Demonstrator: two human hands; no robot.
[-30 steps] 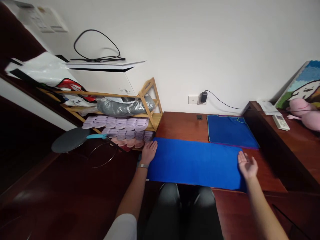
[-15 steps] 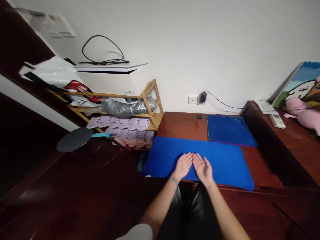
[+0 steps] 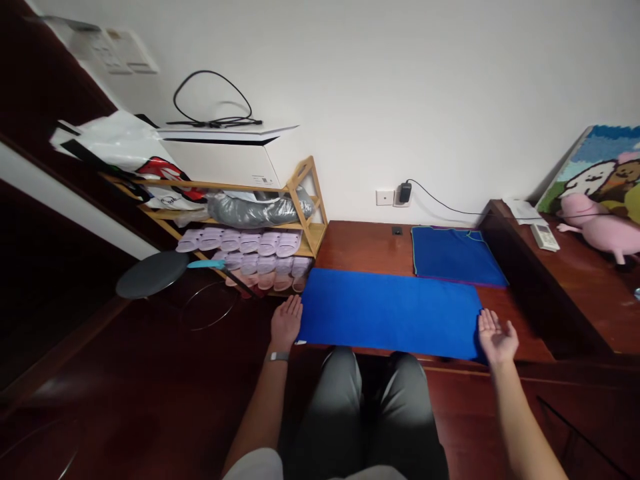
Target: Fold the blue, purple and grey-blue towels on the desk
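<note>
A bright blue cloth (image 3: 390,312) lies spread flat along the front of the reddish-brown wooden table (image 3: 365,247). My left hand (image 3: 287,323) is at the cloth's left end, palm up with the fingers stretched out and nothing in it. At the opposite end my right hand (image 3: 498,339) is also palm up, open and bare, its fingertips by the right edge of the cloth. Whether either hand touches the cloth, I cannot tell. Behind it, a darker blue folded cloth (image 3: 455,255) with green edging rests on the table.
Left of the table stands a wooden rack (image 3: 315,233) with lilac slippers (image 3: 250,241) and a white box (image 3: 220,160). A round dark stool (image 3: 153,275) is further left. On the raised ledge at right are a remote control (image 3: 545,237) and a pink plush toy (image 3: 600,227).
My hands have moved apart from the middle of the blue cloth, the left one to its left end and the right one to its right end. Both stay palm up.
</note>
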